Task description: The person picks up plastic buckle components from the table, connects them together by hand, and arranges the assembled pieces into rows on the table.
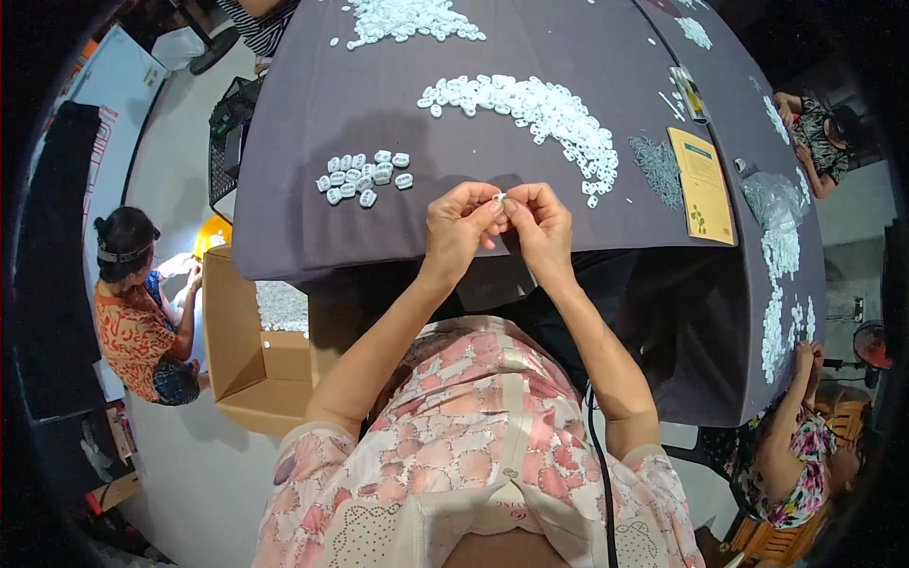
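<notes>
My left hand (463, 225) and my right hand (537, 225) meet above the near edge of the table. Their fingertips pinch a small white plastic piece (499, 197) between them; its exact kind is too small to make out. Ahead and to the right, a curved heap of small white plastic pieces (540, 106) lies on the dark grey tablecloth (407, 133). Left of my hands sits a loose group of white oval pieces with dark marks (360, 177). A pile of small grey metal parts, perhaps screws (655, 170), lies farther right.
A yellow booklet (703, 185) lies beside the grey parts, near a clear plastic bag (772, 201). Another white heap (412, 19) is at the far side. An open cardboard box (237, 331) with white pieces stands at left. Co-workers sit left (137, 312) and right (795, 454).
</notes>
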`<state>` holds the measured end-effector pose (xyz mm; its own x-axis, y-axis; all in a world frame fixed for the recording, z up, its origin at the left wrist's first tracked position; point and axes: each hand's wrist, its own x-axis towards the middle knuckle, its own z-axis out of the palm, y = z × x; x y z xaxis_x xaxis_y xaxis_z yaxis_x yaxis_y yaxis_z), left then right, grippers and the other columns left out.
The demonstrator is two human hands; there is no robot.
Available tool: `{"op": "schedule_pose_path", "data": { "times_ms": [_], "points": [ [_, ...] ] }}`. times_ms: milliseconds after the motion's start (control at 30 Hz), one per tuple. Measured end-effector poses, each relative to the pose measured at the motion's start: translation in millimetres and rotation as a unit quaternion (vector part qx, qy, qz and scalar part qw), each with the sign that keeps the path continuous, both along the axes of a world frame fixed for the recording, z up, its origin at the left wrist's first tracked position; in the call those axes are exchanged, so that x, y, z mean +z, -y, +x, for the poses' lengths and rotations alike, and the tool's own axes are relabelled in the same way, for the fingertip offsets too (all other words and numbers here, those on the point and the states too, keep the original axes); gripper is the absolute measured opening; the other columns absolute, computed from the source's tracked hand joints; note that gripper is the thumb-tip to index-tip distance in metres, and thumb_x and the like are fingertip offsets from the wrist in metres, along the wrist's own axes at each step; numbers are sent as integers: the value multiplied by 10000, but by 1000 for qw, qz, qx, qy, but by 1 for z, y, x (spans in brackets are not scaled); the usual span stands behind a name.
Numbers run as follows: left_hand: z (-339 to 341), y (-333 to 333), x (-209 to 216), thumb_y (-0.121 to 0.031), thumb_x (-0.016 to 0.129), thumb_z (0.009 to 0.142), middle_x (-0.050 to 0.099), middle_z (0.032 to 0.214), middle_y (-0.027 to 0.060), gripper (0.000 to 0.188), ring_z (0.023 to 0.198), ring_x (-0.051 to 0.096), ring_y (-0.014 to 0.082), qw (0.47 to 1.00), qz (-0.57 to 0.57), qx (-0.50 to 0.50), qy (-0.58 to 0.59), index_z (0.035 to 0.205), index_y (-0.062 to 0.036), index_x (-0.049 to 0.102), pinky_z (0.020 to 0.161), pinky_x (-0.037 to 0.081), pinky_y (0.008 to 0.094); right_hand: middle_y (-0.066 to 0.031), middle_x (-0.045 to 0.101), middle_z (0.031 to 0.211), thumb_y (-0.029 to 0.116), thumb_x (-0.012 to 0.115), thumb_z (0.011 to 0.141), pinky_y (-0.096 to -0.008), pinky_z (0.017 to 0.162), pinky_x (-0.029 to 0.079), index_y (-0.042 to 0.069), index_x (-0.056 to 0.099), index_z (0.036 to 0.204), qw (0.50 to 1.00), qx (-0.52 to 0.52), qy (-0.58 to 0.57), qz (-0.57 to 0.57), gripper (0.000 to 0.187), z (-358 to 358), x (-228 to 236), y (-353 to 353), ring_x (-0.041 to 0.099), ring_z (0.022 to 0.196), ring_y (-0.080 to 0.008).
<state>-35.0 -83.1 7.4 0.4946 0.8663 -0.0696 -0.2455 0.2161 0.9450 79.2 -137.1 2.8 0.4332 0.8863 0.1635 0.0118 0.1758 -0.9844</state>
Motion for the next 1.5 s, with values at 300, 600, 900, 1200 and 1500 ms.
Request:
{"op": "schedule_pose_path", "data": {
  "times_ms": [300, 600, 900, 1200, 1500],
  "points": [
    [1, 1, -4, -51, 512, 874, 595, 736, 46, 108, 577, 543, 70, 994, 86, -33, -63, 911, 25, 578, 459, 444, 201, -47, 551, 731, 23, 514, 839, -242, 533, 431, -12, 561, 859, 994, -12, 104, -29, 62, 12, 1, 4, 529, 588, -96],
    [1, 2, -10, -78, 530, 873, 591, 755, 35, 108, 593, 555, 67, 996, 70, -32, -49, 928, 2, 578, 452, 446, 193, -94, 540, 737, 16, 510, 802, -288, 530, 421, -9, 577, 841, 988, 14, 157, 1, 82, 13, 9, 8, 537, 591, -171],
    [3, 0, -11, -59, 543, 869, 586, 767, 9, 79, 577, 531, 49, 994, 90, -41, -56, 918, -8, 577, 450, 422, 172, -98, 498, 708, -15, 486, 728, -305, 527, 400, -4, 556, 804, 962, 13, 270, 43, 104, 19, 26, 12, 496, 582, -198],
    [0, 4, -11, -54, 532, 875, 579, 769, 12, 78, 574, 527, 51, 993, 90, -47, -56, 924, -4, 566, 444, 420, 175, -110, 471, 713, -13, 493, 715, -331, 556, 401, 0, 541, 812, 943, 8, 329, 47, 109, 17, 20, 14, 487, 616, -252],
    [0, 2, -5, -63, 537, 868, 575, 714, 21, 95, 530, 524, 63, 990, 91, -38, -104, 909, 14, 573, 415, 424, 192, -44, 549, 707, -67, 478, 776, -227, 546, 412, 0, 573, 819, 975, 19, 221, 21, 124, 16, 22, 12, 508, 613, -91]
  ]
}}
